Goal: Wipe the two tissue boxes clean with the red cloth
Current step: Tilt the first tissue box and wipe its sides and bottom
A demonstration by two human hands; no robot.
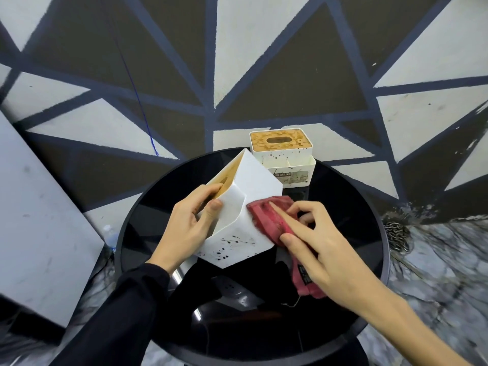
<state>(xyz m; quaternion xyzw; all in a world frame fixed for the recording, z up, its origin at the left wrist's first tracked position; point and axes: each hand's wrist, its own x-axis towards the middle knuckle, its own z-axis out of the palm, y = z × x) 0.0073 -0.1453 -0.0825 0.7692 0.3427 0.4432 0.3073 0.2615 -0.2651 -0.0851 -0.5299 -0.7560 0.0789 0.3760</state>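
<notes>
A white tissue box (245, 204) with a wooden lid is tipped on its corner on the round black table (369, 233). Dark ink spots speckle its lower face. My left hand (184, 225) grips its left side, thumb on the white wall and fingers on the lid. My right hand (319, 244) holds the red cloth (266, 220) and presses it with straight fingers against the box's right edge. A second white tissue box (284, 154), with a stained wooden lid and spotted sides, stands upright at the table's far edge.
A patterned wall of grey, dark and blue triangles rises behind the table. A grey slab (39, 220) leans at the left, with a clear plastic bottle (111, 236) beside it. A chain (396, 233) lies on the marbled floor to the right.
</notes>
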